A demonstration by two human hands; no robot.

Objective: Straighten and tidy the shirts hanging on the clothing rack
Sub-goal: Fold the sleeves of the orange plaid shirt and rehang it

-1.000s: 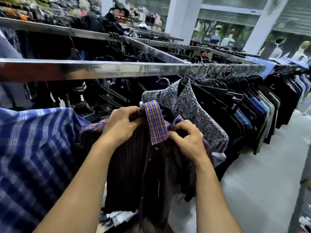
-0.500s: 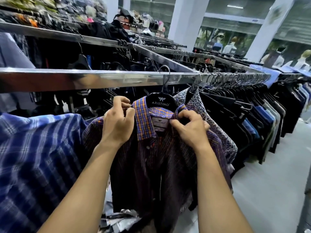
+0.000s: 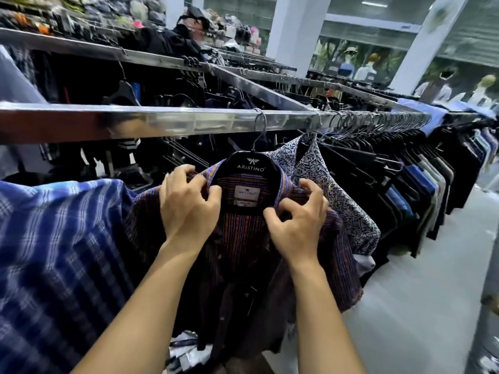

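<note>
A dark brown striped shirt [image 3: 243, 238] with an orange and blue checked collar hangs on a black hanger [image 3: 251, 164] marked ARISTINO, whose hook sits over the chrome rail [image 3: 162, 122]. My left hand [image 3: 186, 206] grips the left side of the collar. On the collar's right side my right hand [image 3: 297, 220] pinches the fabric with curled fingers. The shirt faces me, its neck label showing between my hands.
A blue plaid shirt [image 3: 54, 252] hangs close on the left. A grey leaf-print shirt [image 3: 324, 184] hangs just right, then a dense row of dark shirts [image 3: 418, 190] along the rail. Grey floor [image 3: 418, 306] runs at the right. More racks and white pillars [image 3: 297, 36] stand behind.
The shirt has gone up from below the rail and its hanger hook now sits over the rail. Both hands rose with it and stay on the collar, which has spread wider.
</note>
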